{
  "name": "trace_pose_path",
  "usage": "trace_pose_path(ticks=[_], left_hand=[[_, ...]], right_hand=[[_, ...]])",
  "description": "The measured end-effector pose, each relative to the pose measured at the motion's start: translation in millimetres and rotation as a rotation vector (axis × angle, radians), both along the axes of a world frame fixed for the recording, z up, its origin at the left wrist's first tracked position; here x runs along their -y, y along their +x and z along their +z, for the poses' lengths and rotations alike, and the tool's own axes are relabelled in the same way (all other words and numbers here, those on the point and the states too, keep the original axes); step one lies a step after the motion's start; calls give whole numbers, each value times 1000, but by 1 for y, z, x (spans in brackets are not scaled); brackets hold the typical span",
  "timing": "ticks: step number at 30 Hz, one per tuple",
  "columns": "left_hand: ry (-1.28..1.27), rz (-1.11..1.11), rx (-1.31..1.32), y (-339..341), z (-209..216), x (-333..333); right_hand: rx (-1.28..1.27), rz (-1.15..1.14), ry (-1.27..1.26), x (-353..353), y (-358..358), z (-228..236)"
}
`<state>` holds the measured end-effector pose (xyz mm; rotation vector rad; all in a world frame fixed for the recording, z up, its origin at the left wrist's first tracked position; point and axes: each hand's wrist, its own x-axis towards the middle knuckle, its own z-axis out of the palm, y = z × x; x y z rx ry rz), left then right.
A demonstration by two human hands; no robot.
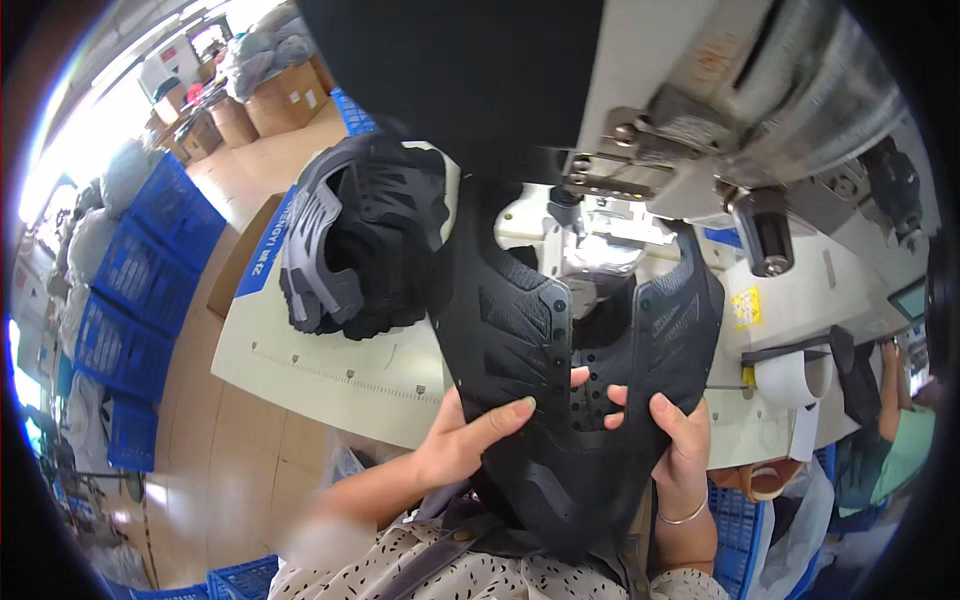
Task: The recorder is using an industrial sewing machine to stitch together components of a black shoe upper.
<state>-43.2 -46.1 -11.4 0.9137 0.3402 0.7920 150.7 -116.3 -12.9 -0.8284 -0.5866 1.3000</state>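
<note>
A black shoe upper (515,340) with punched eyelet rows and textured side panels is stretched between my hands, its toe end toward my lap. My left hand (462,440) grips its left side, thumb on top and the other fingers mostly hidden underneath. On the opposite side my right hand (686,440) pinches the edge, thumb on the face. Fingertips show through the throat opening between the eyelet rows. The upper's far end reaches under the sewing machine head (690,120), around its metal arm (600,250). Whether the needle touches it is hidden.
Several more black and grey shoe uppers (385,235) lie piled on the white worktable (330,380) at left. Blue crates (130,330) line the left aisle. A white roll-shaped part (793,380) sits at right. Another person (905,440) works at far right.
</note>
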Motion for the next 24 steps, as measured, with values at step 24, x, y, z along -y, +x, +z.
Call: trace_pose_path(ticks=[24], left_hand=[[149, 79, -60, 22, 32, -44]], right_hand=[[69, -75, 139, -34, 11, 14]])
